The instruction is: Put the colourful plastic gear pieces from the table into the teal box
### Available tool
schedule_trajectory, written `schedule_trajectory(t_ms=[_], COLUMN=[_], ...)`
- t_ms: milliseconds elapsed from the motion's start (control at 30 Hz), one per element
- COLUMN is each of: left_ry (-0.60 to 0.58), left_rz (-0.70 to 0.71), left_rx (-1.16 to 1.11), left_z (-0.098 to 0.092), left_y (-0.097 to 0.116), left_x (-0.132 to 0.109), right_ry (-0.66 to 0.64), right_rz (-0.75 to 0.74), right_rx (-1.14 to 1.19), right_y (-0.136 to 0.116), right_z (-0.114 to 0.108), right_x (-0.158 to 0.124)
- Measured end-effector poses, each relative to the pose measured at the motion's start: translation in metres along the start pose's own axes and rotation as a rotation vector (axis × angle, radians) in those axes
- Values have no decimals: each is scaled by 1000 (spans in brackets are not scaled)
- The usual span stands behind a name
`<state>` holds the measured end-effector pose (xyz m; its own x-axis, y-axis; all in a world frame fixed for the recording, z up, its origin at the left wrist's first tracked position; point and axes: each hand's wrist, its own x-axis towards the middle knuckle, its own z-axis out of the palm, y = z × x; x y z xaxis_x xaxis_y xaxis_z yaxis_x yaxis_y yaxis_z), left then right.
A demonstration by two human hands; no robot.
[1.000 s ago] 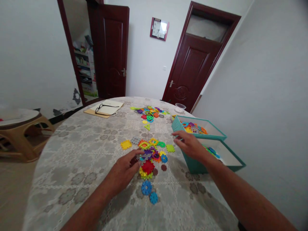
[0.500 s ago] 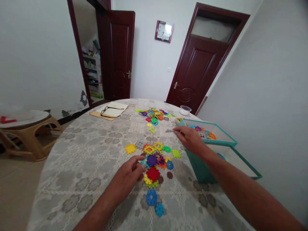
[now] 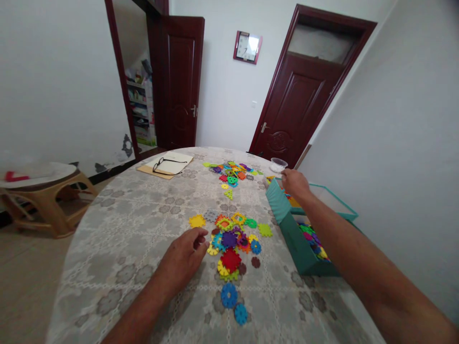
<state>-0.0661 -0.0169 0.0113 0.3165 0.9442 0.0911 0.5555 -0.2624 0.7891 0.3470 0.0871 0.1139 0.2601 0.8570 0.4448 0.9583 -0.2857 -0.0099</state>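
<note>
My left hand (image 3: pixel 186 252) is beside a near cluster of coloured plastic pieces, thumb and index finger apart, nothing visible between them. A purple square piece (image 3: pixel 229 239) and a red one (image 3: pixel 230 260) lie in that cluster. Two blue round pieces (image 3: pixel 228 295) lie nearer me. My right hand (image 3: pixel 296 183) is over the far left part of the green box (image 3: pixel 299 246), close to the clear bowl (image 3: pixel 278 164). Its fingertips are pinched together; what they hold is too small to tell. More pieces (image 3: pixel 315 244) fill the box's near compartment.
A second cluster of pieces (image 3: pixel 232 179) lies farther back on the patterned tablecloth (image 3: pixel 143 229). Black glasses (image 3: pixel 167 166) rest on papers (image 3: pixel 175 157) at the far left. A wooden stool (image 3: pixel 53 205) stands left of the table.
My right hand has moved away from me and to the right, towards the bowl. My left hand has drawn back slightly left from the cluster, uncovering a yellow piece. More of the box's near compartment shows.
</note>
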Motion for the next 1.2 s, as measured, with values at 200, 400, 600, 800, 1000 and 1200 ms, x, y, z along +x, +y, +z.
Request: schedule_trajectory(t_ms=[200, 400, 600, 800, 1000, 1200], left_ry=[64, 33, -68, -182, -316, -244], left_rz=[100, 128, 162, 309, 196, 202], left_rx=[325, 555, 577, 441, 517, 537], left_z=[0, 5, 6, 17, 37, 41], left_y=[-16, -21, -18, -7, 15, 15], left_x=[2, 1, -2, -12, -27, -29], right_ry=[-188, -417, -305, -203, -127, -64], right_rz=[-338, -433, -171, -202, -339, -217], right_rx=[135, 72, -11, 134, 513, 915], right_y=[-60, -108, -101, -97, -102, -96], right_z=[8, 10, 34, 61, 73, 67], right_x=[-100, -178, -196, -219, -214, -208])
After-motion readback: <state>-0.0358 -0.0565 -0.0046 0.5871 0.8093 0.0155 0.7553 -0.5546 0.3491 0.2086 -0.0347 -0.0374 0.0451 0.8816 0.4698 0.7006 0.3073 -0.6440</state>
